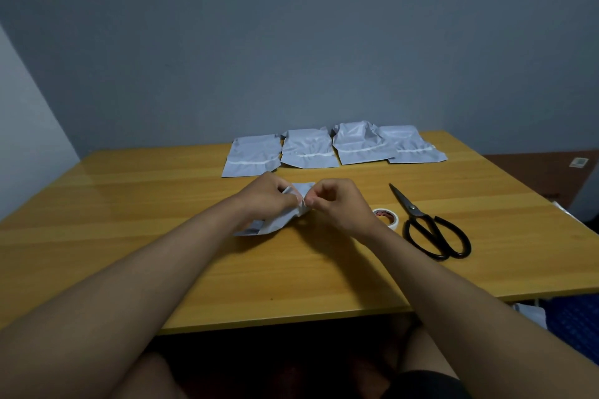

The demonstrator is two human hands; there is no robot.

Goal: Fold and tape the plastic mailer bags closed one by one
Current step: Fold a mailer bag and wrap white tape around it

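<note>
A grey-blue wall (pixel 291 42) is filling the background behind a wooden table (pixel 146 220), which is carrying every item in view. Four mailer bags (pixel 334 147) are lying flat in a row along the far edge of the table, their edges overlapping or touching; each is showing a pale strip across its width. A fifth mailer bag (pixel 275 222) is lying near the middle of the table, closer to the person, and it is crumpled at its upper end.

Both forearms are reaching in from the near edge. The left hand (pixel 265 196) is closing its fingers on the upper left part of the fifth mailer bag. The right hand (pixel 337 204) is pinching the same bag's upper edge between thumb and fingertips, with the other fingers curled in. The two hands are almost touching above the bag and are hiding most of its top.

Black-handled scissors (pixel 424 223) are lying to the right of the right hand, blades shut and pointing away. One tape roll (pixel 387 217) is sitting just beside the scissors, partly hidden by the right wrist.
</note>
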